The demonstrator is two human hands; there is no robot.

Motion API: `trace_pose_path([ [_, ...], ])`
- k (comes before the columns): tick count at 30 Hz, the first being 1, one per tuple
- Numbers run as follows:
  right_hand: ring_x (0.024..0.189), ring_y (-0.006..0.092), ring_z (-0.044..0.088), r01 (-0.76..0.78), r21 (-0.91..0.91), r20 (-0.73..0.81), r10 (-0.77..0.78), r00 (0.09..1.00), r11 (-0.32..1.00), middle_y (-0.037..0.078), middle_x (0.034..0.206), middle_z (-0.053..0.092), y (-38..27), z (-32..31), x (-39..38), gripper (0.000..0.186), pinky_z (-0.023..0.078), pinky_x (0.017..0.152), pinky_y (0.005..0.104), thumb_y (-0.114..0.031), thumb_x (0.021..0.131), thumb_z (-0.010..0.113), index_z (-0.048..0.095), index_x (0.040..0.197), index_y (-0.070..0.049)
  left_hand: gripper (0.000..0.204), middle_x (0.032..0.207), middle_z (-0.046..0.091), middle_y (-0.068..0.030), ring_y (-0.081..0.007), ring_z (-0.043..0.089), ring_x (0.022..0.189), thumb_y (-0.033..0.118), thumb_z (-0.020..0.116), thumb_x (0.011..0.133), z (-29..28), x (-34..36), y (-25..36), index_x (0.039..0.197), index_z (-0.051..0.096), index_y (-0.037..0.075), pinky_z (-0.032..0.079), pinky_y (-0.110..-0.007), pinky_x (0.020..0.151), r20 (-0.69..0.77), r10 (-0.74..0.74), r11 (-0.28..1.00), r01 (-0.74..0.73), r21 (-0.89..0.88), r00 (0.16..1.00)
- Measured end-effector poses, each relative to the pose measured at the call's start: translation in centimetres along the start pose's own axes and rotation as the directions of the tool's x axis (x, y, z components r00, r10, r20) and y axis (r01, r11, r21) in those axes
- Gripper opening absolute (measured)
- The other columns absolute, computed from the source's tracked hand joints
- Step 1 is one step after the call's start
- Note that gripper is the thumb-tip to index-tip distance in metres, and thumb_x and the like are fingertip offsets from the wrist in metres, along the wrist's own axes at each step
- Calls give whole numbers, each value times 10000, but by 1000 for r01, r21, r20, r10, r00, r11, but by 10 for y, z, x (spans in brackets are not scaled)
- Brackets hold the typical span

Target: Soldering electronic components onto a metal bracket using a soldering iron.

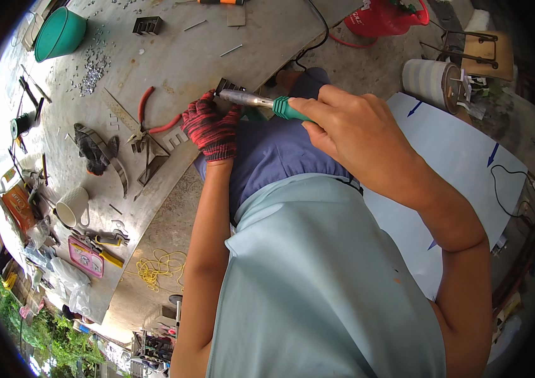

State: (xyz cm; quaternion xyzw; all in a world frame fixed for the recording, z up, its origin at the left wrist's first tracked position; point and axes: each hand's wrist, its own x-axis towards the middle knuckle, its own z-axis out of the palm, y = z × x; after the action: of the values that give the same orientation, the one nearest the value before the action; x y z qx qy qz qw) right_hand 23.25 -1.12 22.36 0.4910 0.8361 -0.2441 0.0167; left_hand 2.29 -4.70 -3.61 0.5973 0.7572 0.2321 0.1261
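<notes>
My left hand, in a red-and-black knitted glove, is closed on a small dark slotted metal piece at the table's edge. My bare right hand is wrapped round the green ribbed handle of a tool with a metal barrel, which looks like a soldering iron. Its tip meets or nearly meets the metal piece; the exact contact is too small to make out. Left of the glove lie red-handled snips. Beside them are a pointed metal strip and a notched metal strip.
A similar slotted piece, a green bucket, scattered metal bits, a dark glove, a white mug and a pink tray are on the table. A red gas cylinder stands at the far right, near a striped drum.
</notes>
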Motion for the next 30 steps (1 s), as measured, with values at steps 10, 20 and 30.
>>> trace_pose_path([
  [10,700,340,699,-8,-23,11,8,1000,1000,168,808,637,-1,-4,3,138,557,614,432,-78,879,715,696,991,1,657,1035,675,-100,-329,626,979,378,937,559,-3,0,4,1119,699,133,492,-480,902,-13,-25,996,23,-84,1000],
  [20,693,336,693,-6,-24,25,7,1000,1000,159,824,640,-2,-6,-1,162,553,617,436,-102,903,711,693,1032,-6,646,1013,664,-108,-336,633,972,362,936,543,0,1,4,1098,694,138,504,-482,875,-48,-25,996,21,-83,999],
  [30,651,309,686,-53,-43,32,54,998,998,142,813,632,-10,-1,-9,234,561,595,413,-124,924,704,693,1127,-9,630,1030,661,-110,-339,627,975,353,925,540,-1,1,4,1091,697,150,496,-486,888,-4,-56,996,55,-72,998],
])
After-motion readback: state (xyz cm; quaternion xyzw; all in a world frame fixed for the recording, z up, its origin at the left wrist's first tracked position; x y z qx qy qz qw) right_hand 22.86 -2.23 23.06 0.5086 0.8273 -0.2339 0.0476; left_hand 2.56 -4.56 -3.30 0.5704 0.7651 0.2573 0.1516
